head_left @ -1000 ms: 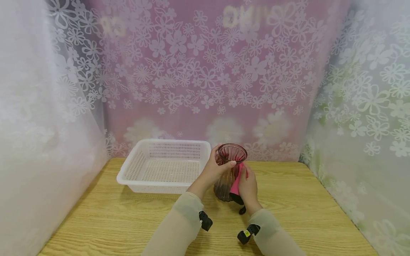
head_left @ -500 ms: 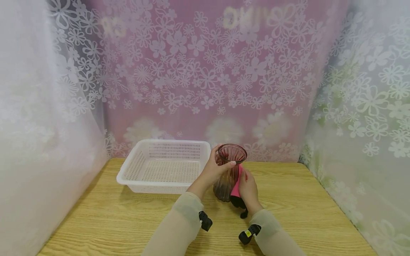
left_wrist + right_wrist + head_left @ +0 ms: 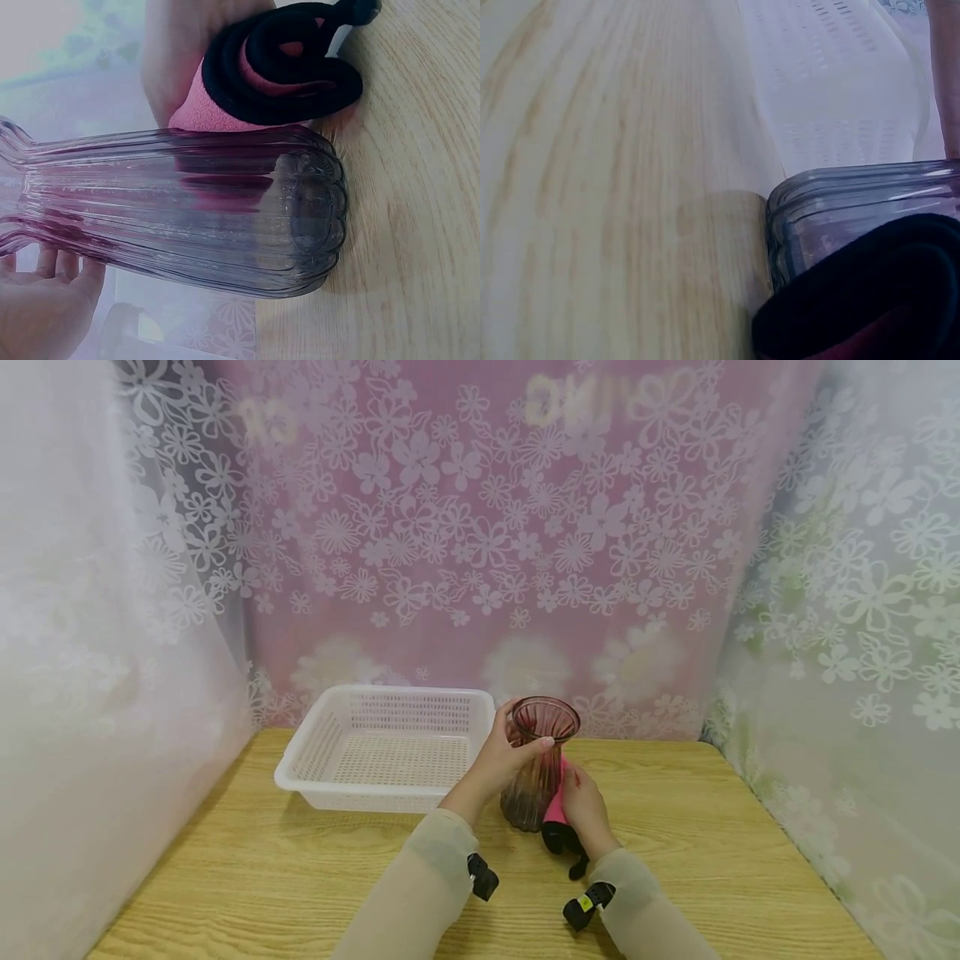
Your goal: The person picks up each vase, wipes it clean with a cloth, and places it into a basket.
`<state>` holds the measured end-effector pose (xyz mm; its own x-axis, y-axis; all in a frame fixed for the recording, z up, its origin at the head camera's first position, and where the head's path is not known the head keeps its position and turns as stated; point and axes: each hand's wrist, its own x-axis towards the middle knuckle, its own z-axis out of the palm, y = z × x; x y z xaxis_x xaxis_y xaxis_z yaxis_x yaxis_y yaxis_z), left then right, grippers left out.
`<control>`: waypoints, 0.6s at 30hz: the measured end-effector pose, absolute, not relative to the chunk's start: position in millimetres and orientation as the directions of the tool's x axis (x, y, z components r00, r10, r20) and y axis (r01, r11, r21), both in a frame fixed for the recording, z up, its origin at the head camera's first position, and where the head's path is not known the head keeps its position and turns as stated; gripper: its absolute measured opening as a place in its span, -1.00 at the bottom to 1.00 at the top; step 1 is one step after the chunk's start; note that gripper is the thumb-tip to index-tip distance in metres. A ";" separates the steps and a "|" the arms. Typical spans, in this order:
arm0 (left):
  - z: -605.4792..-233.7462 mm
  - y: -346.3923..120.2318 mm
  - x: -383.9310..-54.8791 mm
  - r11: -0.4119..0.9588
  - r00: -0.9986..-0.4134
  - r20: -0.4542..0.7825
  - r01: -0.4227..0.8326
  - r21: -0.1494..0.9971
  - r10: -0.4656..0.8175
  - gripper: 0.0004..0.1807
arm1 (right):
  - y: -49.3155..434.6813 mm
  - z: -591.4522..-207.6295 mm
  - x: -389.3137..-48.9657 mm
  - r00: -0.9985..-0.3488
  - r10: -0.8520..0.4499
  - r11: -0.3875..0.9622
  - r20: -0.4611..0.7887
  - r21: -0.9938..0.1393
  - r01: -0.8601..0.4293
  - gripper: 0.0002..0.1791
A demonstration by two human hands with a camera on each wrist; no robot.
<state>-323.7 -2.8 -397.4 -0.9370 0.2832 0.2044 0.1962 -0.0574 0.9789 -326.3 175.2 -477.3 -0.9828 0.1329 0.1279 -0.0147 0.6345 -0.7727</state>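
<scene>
A ribbed glass vase (image 3: pixel 527 793), purple-pink at the flared rim and greyer toward its base, stands upright on the wooden table. My left hand (image 3: pixel 504 756) grips its neck just under the rim, thumb in front. Against the vase's right side, my right hand (image 3: pixel 584 803) holds a folded pink cloth (image 3: pixel 556 808) with a black edge. That black edge (image 3: pixel 281 67) curls in a loop near the vase's lower part in the left wrist view, and a black tab hangs from it. In the right wrist view the cloth (image 3: pixel 870 292) covers part of the vase (image 3: pixel 855 199).
A white plastic basket (image 3: pixel 382 800) with slotted walls stands left of the vase, close to the left forearm. Floral curtains (image 3: pixel 480 527) hang behind the table (image 3: pixel 300 885) and along both sides. Black wrist cameras (image 3: pixel 482 878) sit on both sleeves.
My right hand has slid slightly down the vase's side with the cloth, and the black edge and its tab hang lower. The left hand and vase have stayed nearly still.
</scene>
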 end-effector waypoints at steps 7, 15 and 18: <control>-399.1 -3.6 -323.1 -0.032 -0.937 0.218 0.218 0.975 0.272 -0.04 | 179.3 -477.5 -329.1 -0.990 0.097 0.639 0.098 -0.769 -0.013 -0.45; -394.9 -5.0 -321.7 -0.026 -0.937 0.211 0.212 0.977 0.278 -0.01 | 184.0 -474.5 -331.2 -0.996 0.073 0.589 0.052 -0.808 0.001 -0.43; -384.7 -6.7 -313.5 -0.028 -0.936 0.202 0.202 0.979 0.289 -0.02 | 186.9 -471.4 -330.2 -0.997 0.076 0.564 0.029 -0.825 0.020 -0.43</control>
<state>-313.5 -6.7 -384.7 -0.9359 0.2886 0.2019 0.2024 -0.0284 0.9789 -330.2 186.9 -471.4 -0.9967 0.0765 0.0286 0.0196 0.5642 -0.8254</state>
